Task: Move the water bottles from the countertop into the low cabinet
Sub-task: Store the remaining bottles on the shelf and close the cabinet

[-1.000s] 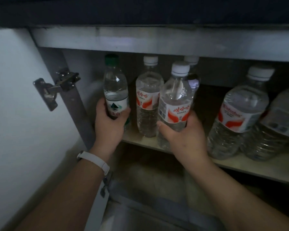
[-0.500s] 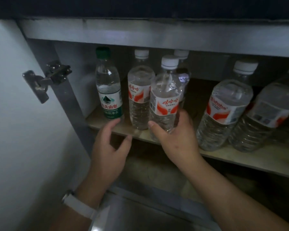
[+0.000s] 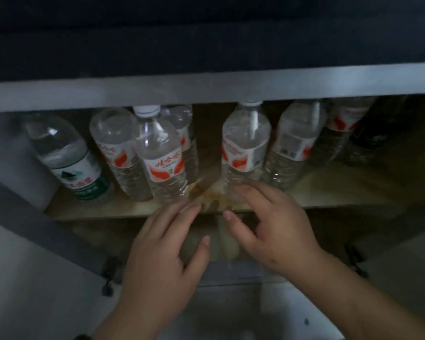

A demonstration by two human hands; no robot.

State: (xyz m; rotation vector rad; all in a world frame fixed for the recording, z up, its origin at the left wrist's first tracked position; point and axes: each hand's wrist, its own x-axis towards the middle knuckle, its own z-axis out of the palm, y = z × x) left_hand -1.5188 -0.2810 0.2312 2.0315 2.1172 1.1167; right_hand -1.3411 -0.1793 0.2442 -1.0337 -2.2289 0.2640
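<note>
Clear plastic water bottles [image 3: 292, 143] are standing in a row on the pale wooden shelf [image 3: 341, 190] of the low grey cabinet [image 3: 206, 87], running from a green-labelled bottle [image 3: 76, 173] at the shelf's left end to red-labelled ones toward the right. I am holding my left hand [image 3: 162, 256] and right hand [image 3: 277, 231] just in front of the shelf's front edge, fingers [image 3: 182, 212] spread and slack, grasping nothing. My left fingertips are lying near the base of a white-capped red-labelled bottle [image 3: 162, 163]. My right ones are reaching the foot of the next red-labelled bottle [image 3: 245, 148], though I cannot tell whether they are touching it. I am judging this placing step to be ending. Next I should be checking the table, which I am not seeing from here, and bringing any remaining bottles to the gap between these two.
</note>
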